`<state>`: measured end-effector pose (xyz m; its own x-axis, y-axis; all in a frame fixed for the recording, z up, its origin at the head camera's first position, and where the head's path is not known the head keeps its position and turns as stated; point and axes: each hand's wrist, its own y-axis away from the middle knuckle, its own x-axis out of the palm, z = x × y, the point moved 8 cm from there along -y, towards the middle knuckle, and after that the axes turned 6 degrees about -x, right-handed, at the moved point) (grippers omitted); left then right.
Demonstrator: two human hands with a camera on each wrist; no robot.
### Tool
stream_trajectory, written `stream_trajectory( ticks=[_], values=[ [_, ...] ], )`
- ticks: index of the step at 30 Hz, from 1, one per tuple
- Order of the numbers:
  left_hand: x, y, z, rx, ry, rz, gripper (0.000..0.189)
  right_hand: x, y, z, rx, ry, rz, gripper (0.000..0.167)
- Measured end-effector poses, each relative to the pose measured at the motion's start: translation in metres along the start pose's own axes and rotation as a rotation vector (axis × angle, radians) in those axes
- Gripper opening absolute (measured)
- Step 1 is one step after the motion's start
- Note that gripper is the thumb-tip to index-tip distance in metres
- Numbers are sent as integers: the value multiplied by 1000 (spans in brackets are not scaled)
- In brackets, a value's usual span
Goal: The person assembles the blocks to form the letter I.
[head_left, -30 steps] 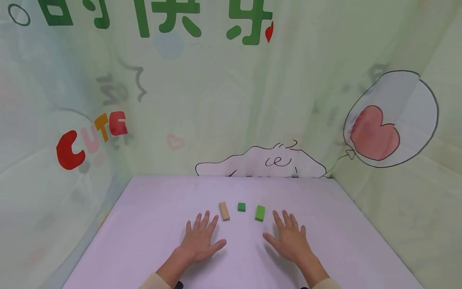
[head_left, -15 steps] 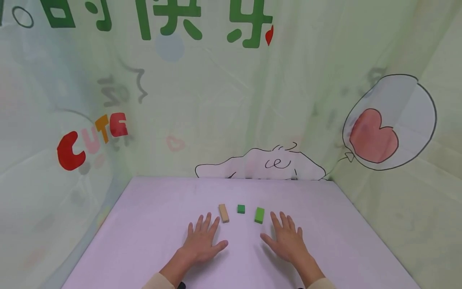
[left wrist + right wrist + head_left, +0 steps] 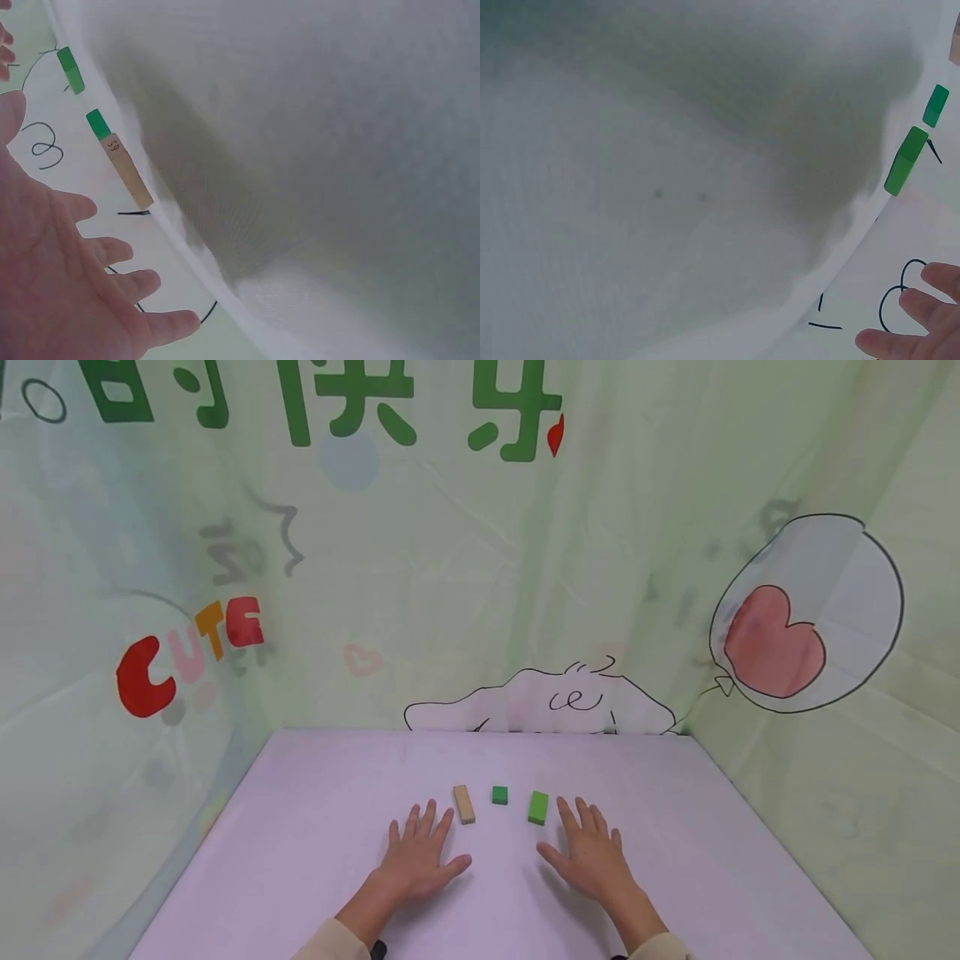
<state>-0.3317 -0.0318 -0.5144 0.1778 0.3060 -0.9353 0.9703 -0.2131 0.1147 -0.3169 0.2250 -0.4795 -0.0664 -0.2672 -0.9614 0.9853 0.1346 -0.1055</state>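
Note:
Three small blocks lie in a row on the pale table. On the left is a long plain wooden block (image 3: 464,805), with a small mark on its end in the left wrist view. A dark green cube (image 3: 500,795) lies in the middle, and a light green block (image 3: 537,808) is on the right. My left hand (image 3: 416,860) is spread palm down, its index fingertip just left of the wooden block. My right hand (image 3: 591,858), also spread, has its fingertips just right of the light green block. Neither hand holds anything, and shadows fall beneath both.
The table (image 3: 337,768) is covered in pale lilac. Printed curtains enclose it at the back and both sides, with a balloon drawing (image 3: 813,610) on the right and coloured letters (image 3: 191,652) on the left.
My right hand has shifted slightly left, closer to the light green block. My left hand has barely moved. The blocks lie as before; the whole view has tilted a little.

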Motion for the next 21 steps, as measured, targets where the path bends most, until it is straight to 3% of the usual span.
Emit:
stream_trajectory(
  ticks=[21],
  values=[
    [0, -11, -2, 0, -5, -1, 86, -1, -9, 5, -54, 5, -56, 79]
  ],
)
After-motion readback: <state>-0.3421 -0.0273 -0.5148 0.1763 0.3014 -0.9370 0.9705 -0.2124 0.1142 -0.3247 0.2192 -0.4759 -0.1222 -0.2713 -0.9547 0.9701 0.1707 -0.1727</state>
